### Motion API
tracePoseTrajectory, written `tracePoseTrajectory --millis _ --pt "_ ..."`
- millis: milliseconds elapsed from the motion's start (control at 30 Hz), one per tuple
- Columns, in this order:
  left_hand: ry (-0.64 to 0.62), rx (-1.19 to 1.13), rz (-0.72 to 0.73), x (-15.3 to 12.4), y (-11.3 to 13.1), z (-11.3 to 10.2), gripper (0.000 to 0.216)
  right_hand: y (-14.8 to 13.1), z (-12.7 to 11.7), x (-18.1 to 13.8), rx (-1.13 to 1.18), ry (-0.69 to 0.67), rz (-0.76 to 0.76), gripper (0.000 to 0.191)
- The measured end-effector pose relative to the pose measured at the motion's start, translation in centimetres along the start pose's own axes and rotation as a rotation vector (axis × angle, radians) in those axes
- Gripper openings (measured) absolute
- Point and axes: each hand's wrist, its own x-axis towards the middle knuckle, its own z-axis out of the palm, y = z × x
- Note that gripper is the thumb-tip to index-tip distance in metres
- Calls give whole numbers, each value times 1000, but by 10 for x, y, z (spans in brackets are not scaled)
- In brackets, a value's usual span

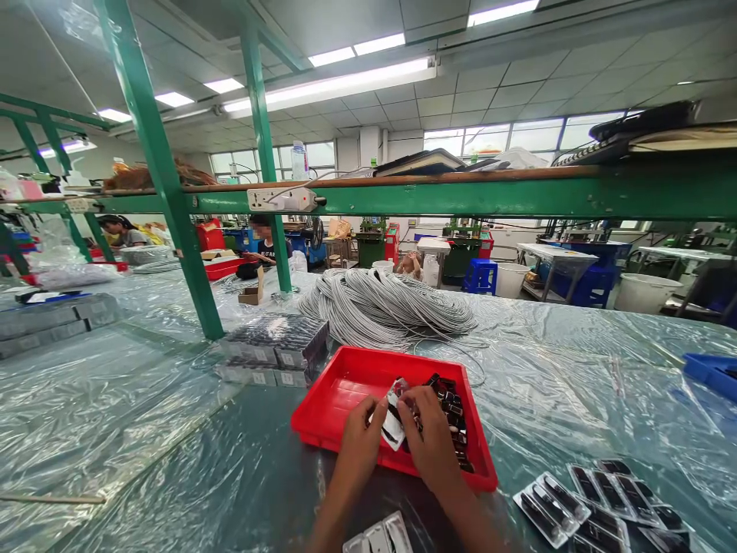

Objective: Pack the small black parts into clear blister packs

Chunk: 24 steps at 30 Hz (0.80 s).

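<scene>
Over the red tray (339,376), both hands hold one clear plastic blister pack (392,426) with a dark piece inside. My left hand (361,434) pinches its left side between thumb and fingers. At its right and upper edge, the fingers of my right hand (429,434) are closed on it. Small glossy black parts (454,411) fill the right side of the tray, partly hidden behind my right hand. Below my wrists lies another blister pack (380,538), cut by the picture's lower edge. Several filled blister packs (553,508) lie to the right.
Behind the tray rests a big coil of grey cable (385,307). Stacked packaged boxes (276,349) stand at left, beside a green post (166,177). A blue tray (711,376) is at far right. A shelf beam (437,196) crosses above. People sit across the table.
</scene>
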Motion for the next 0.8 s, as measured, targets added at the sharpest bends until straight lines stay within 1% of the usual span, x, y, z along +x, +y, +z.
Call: tracePoseTrajectory --millis 33,67,100,167,200,267,333,400,467,533,600,700,800 --pt "-7 8 6 0 1 0 40 -2 -1 0 -27 -56 -25 23" --pt "-38 4 12 -1 3 0 39 -4 -2 1 -29 -124 -15 23" --pt "-85 -5 15 -2 4 0 38 -4 -4 2 -12 -181 16 23" --pt "-172 -35 11 -3 8 -2 38 -3 -10 4 42 -254 97 29" --pt "-189 -45 5 -3 8 -2 38 -1 -13 5 72 -286 135 30" --pt "-165 -32 -6 -3 8 -3 39 2 -17 7 109 -332 176 27" --pt "-117 28 -6 -2 7 -4 40 6 -20 7 90 -324 179 25" --pt "-96 91 2 -2 5 -3 40 9 -19 5 22 -268 152 24" --pt "-85 101 -7 -2 3 -1 41 10 -15 3 -36 -202 124 22" --pt "-69 71 -48 -2 1 2 44 9 -11 2 -26 -175 131 20" --pt "-28 51 -87 -2 0 5 46 9 -7 1 17 -163 166 21" --pt "30 69 -94 -2 -3 6 49 13 -4 3 67 -136 216 22" --pt "114 82 -100 -1 -5 5 53 23 -7 6 200 -58 362 25"
